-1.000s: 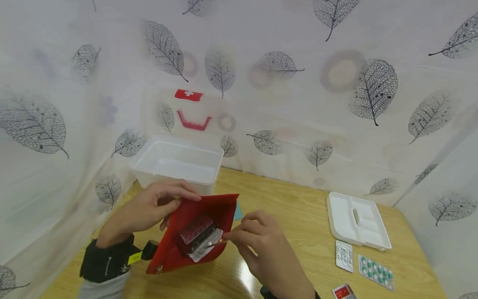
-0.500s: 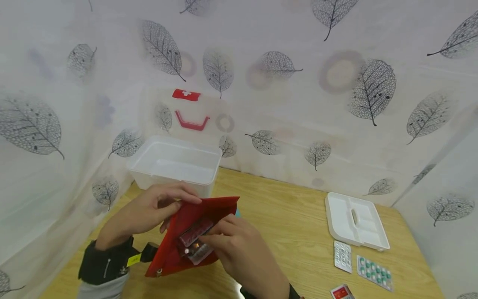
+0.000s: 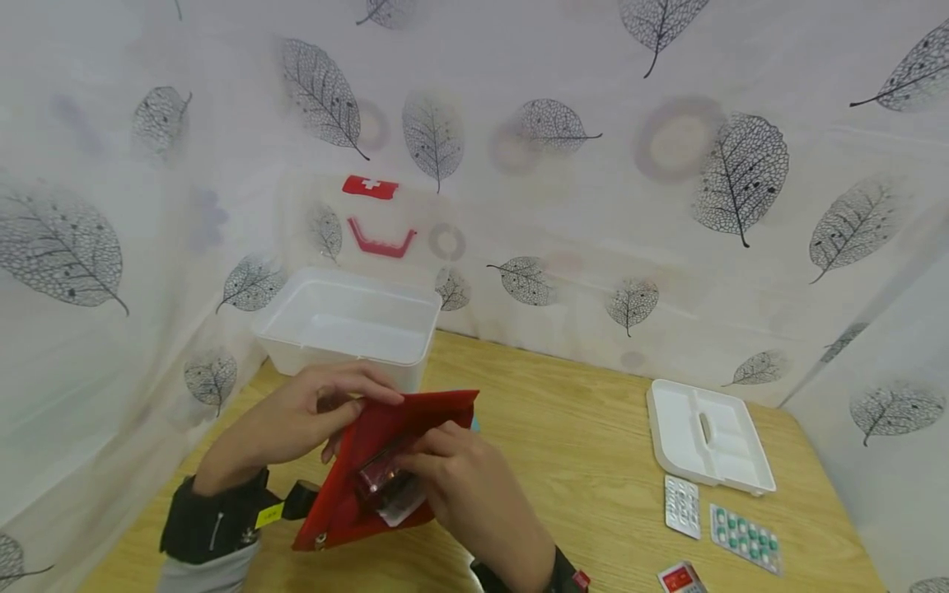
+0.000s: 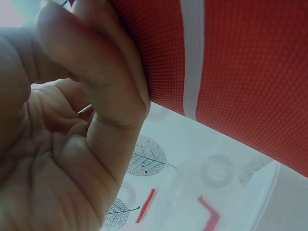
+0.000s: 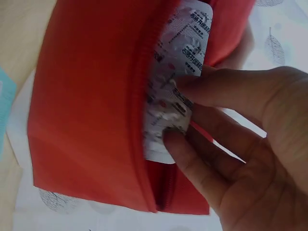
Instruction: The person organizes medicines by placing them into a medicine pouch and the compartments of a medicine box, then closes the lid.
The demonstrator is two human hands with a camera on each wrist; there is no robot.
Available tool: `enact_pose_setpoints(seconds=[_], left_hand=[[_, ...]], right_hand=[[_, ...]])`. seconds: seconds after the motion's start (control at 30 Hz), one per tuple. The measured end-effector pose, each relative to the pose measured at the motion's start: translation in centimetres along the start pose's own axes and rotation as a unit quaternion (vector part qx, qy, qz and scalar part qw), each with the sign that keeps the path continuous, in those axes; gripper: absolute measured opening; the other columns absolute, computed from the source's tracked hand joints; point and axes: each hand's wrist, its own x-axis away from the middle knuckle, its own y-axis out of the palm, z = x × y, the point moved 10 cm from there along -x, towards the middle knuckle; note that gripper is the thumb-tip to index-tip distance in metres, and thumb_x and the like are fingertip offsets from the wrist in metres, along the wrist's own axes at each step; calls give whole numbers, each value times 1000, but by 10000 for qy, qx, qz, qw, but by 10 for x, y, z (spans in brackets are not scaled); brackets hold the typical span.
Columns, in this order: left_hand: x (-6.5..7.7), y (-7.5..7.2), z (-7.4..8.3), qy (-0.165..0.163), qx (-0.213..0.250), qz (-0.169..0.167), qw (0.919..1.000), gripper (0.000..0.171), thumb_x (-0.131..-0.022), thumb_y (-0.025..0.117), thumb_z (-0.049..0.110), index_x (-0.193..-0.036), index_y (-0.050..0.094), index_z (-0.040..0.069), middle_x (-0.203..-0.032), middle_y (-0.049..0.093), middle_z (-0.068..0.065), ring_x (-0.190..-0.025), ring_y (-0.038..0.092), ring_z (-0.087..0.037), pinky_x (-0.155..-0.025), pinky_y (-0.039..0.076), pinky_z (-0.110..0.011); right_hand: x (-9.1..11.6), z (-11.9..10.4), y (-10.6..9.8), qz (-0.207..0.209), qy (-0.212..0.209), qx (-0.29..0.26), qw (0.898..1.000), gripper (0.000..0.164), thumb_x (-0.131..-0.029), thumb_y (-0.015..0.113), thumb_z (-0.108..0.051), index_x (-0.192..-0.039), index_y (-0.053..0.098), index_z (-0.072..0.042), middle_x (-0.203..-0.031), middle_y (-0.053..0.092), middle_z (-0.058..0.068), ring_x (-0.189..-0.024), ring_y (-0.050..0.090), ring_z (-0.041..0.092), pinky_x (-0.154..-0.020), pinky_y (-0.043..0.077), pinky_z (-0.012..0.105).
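Note:
A red fabric pouch (image 3: 356,511) is held tilted above the table, its mouth facing me. My left hand (image 3: 311,412) pinches the pouch's upper left edge; in the left wrist view its curled fingers (image 4: 106,72) lie against the red cloth, which has a white stripe. My right hand (image 3: 467,486) reaches into the mouth. In the right wrist view its thumb and finger pinch a silver blister pack (image 5: 173,110) with dark print, partly inside the pouch. A dark red pack (image 3: 378,478) also shows inside. The pouch's depth is hidden.
A white open box (image 3: 356,325) stands behind the pouch. At right on the wooden table (image 3: 571,428) lie a white tray (image 3: 682,441), a silver blister pack (image 3: 682,506), a green-and-white capsule blister (image 3: 745,535) and a small red-and-white box (image 3: 678,576). A leaf-patterned curtain (image 3: 556,206) hangs behind.
My right hand has moved left and into the pouch, carrying a blister pack in from the pouch's right edge. The left hand keeps its hold on the pouch.

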Motion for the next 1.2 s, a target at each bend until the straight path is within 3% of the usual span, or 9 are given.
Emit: enact_pose_setpoints(seconds=[0.33, 0.57, 0.77, 1.07, 1.2], left_hand=[[-1, 1, -2, -59, -54, -23, 10000, 37, -99, 49, -10, -127, 68, 5, -126, 61, -14, -51, 57, -18, -44, 52, -28], [-2, 0, -2, -121, -108, 15, 9999, 36, -99, 50, -8, -127, 68, 7, -127, 61, -12, -60, 61, -21, -45, 53, -29], [-1, 0, -2, -158, -122, 11, 9998, 37, -99, 50, -9, -127, 69, 7, -127, 61, -13, -60, 61, -22, -45, 53, -28], [0, -1, 0, -37, -96, -16, 9999, 35, -100, 50, -8, -127, 68, 5, -126, 61, -13, -61, 61, -21, -44, 53, -28], [2, -3, 0, 50, -59, -9, 10000, 35, -100, 49, -9, -127, 67, 3, -127, 61, -14, -59, 60, -22, -43, 52, -29]], right_hand=[[-3, 5, 23, -341, 249, -269, 9987, 16, -93, 75, -15, -109, 79, -16, -107, 72, -6, -103, 61, 8, -91, 52, 17], [-3, 8, 31, -336, 313, -141, 9988, 14, -94, 75, -20, -106, 78, -16, -106, 70, -7, -101, 59, 9, -88, 52, 17], [-2, 6, 39, -317, 144, 49, 9994, 17, -88, 80, -22, -105, 77, -17, -104, 70, -7, -98, 60, 8, -83, 53, 18], [-3, 6, 37, -477, 100, 22, 9988, 20, -85, 83, -22, -104, 77, -17, -104, 70, -7, -97, 61, 9, -85, 53, 19], [-2, 11, 24, -297, 186, -230, 9991, 16, -89, 80, -21, -103, 76, -17, -103, 69, -7, -94, 60, 8, -82, 52, 18]])
